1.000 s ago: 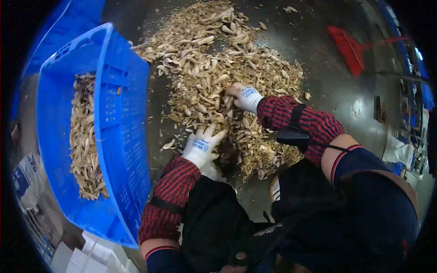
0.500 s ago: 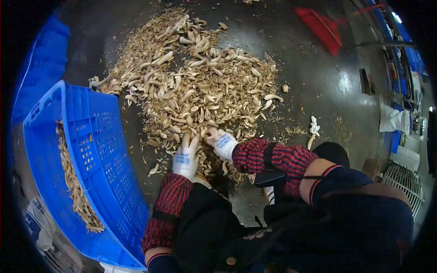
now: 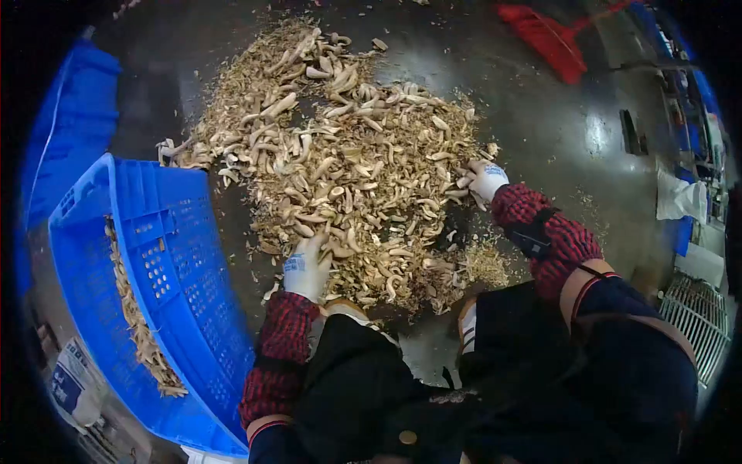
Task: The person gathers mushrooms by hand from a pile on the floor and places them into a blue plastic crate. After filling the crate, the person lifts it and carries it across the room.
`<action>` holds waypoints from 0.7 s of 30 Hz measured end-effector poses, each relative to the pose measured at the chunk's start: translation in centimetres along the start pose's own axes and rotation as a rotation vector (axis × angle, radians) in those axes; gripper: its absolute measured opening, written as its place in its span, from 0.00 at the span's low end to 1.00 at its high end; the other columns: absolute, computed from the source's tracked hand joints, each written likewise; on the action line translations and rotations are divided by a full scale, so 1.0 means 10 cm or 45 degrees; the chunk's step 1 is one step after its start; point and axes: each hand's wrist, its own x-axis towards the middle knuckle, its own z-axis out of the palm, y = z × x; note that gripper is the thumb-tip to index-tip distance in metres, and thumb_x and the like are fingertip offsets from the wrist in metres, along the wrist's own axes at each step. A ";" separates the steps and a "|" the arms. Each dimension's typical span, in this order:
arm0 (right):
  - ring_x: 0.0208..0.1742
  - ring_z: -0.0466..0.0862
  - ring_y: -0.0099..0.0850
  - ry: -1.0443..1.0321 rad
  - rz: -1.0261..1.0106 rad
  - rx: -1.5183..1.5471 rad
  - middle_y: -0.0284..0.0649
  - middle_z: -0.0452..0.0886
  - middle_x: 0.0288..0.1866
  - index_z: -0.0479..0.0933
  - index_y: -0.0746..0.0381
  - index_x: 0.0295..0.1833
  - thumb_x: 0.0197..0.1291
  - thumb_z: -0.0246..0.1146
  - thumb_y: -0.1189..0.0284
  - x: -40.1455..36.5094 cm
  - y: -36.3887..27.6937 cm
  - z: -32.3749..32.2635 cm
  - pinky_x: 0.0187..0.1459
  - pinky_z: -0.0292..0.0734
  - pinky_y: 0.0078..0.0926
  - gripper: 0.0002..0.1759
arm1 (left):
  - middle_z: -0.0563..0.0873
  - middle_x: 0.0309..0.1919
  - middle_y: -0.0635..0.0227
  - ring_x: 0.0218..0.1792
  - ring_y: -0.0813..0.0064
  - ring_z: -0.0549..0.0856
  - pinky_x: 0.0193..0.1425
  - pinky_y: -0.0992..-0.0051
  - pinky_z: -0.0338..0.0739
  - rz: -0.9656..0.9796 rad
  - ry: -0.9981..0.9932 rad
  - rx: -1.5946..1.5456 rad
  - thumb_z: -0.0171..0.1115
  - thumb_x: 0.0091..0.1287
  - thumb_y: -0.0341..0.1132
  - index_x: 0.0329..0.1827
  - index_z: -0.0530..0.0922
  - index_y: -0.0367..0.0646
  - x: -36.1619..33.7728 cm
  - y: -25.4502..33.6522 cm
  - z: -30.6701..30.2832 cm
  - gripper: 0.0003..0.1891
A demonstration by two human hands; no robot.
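Note:
A large heap of pale mushroom pieces, stems and small scraps together, lies on the dark floor in front of me. My left hand, in a white glove with bare fingertips, is at the near left edge of the heap. Its fingers are stretched forward among the pieces, beside a curved mushroom stem. Over at the right edge, my right hand, gloved the same way, has its fingers apart and touching pieces there. Some of its fingertips are hidden among the scraps.
To my left a blue perforated crate stands tilted, with mushroom pieces inside. Another blue crate is behind it. A red broom or rake head lies at the far right, and a metal grate at the right edge.
My hands were close together at the near middle of the heap. The right has swung out to the right and away from me; the left has shifted slightly.

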 end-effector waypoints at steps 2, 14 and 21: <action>0.54 0.79 0.47 -0.152 -0.128 -0.071 0.51 0.80 0.52 0.73 0.60 0.62 0.59 0.62 0.63 -0.03 -0.32 -0.37 0.54 0.76 0.38 0.26 | 0.83 0.44 0.55 0.46 0.54 0.84 0.52 0.62 0.79 0.040 0.105 -0.012 0.66 0.60 0.29 0.58 0.77 0.45 0.15 -0.02 -0.08 0.21; 0.48 0.84 0.45 -0.445 -0.516 -0.281 0.48 0.80 0.52 0.77 0.52 0.55 0.58 0.59 0.69 -0.07 -2.44 0.13 0.48 0.80 0.40 0.18 | 0.76 0.57 0.60 0.48 0.55 0.83 0.48 0.61 0.81 0.047 -0.013 0.454 0.66 0.58 0.36 0.53 0.76 0.48 0.70 0.11 -0.27 0.19; 0.50 0.83 0.44 -0.366 -0.571 0.104 0.46 0.83 0.44 0.78 0.52 0.56 0.51 0.63 0.67 -0.31 -2.12 -0.31 0.52 0.77 0.42 0.23 | 0.78 0.54 0.59 0.48 0.55 0.82 0.49 0.61 0.80 0.205 0.275 0.082 0.68 0.56 0.35 0.45 0.78 0.45 -0.31 -0.29 0.06 0.15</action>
